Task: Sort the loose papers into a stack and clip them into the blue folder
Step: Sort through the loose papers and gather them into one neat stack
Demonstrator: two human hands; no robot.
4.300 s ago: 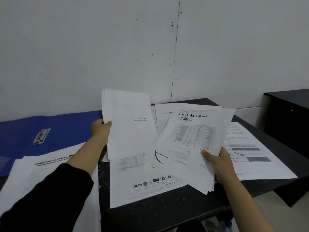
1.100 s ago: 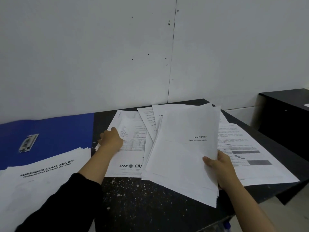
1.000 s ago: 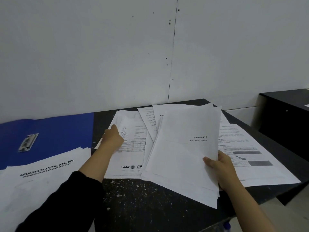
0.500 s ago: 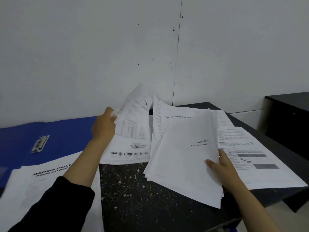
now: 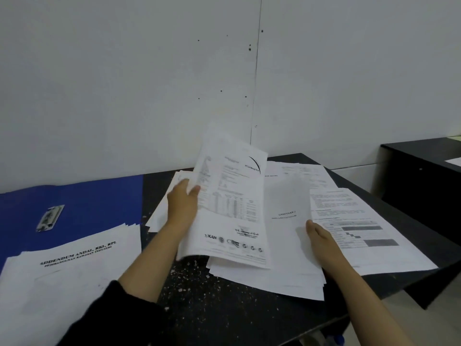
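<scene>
Two hands are busy: the left hand (image 5: 183,204) pinches a sheet (image 5: 230,206) over the stack (image 5: 284,245) gripped by the right hand (image 5: 321,242). Loose papers (image 5: 354,216) remain on the table (image 5: 224,308). Far left, the open folder (image 5: 74,201) waits, nothing clipped.

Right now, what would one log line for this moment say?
left hand: holds printed sheet over stack | right hand: grips paper stack | blue folder: open, unclipped

papers (image 5: 287,245): matt white paper | folder (image 5: 82,201): smooth blue | table (image 5: 224,308): black, speckled
</scene>
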